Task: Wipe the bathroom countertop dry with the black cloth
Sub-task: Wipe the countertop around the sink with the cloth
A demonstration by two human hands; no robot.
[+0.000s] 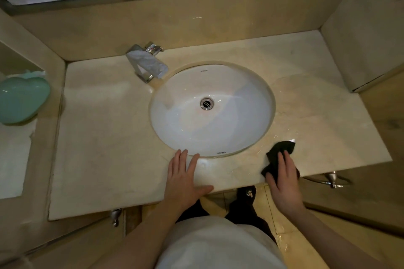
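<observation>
The beige marble countertop (105, 129) surrounds a white oval sink (185, 120). A black cloth (281, 150) lies bunched on the front right part of the counter, just right of the sink rim. My right hand (284, 183) presses flat on the cloth with straight fingers, its palm over the counter's front edge. Wet streaks glisten around the cloth. My left hand (185, 179) rests flat on the counter's front edge, fingertips at the sink's near rim, holding nothing.
A chrome faucet (146, 63) stands behind the sink on the left. A mint green heart-shaped dish (21, 100) sits on a ledge at far left. A metal towel ring (332, 179) hangs below the counter at right. Beige walls enclose the counter on three sides.
</observation>
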